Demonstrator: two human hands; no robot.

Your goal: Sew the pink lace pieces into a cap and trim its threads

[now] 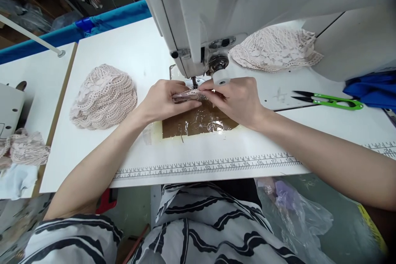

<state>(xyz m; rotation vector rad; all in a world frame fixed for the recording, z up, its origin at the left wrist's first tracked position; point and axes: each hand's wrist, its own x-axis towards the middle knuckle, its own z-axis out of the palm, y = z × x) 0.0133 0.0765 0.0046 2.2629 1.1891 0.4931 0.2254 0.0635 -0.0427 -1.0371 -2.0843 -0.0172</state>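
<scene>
A small folded piece of pale pink lace point(185, 96) lies just in front of the needle of a sewing machine point(198, 20). My left hand point(168, 100) is closed on its left part, thumb below and fingers above. With thumb and forefinger, my right hand point(233, 100) pinches the lace's right end, close to the presser foot point(194, 83). Both hands rest over a brown taped patch point(201, 121) on the machine table. The fingers partly hide the lace.
Left of my hands sits a stack of pink lace pieces point(105, 97); another lace pile point(275, 49) lies behind, under the machine arm. Green-handled thread snips point(328, 100) and blue cloth point(371, 90) are at the right. A printed ruler point(204, 167) runs along the front edge.
</scene>
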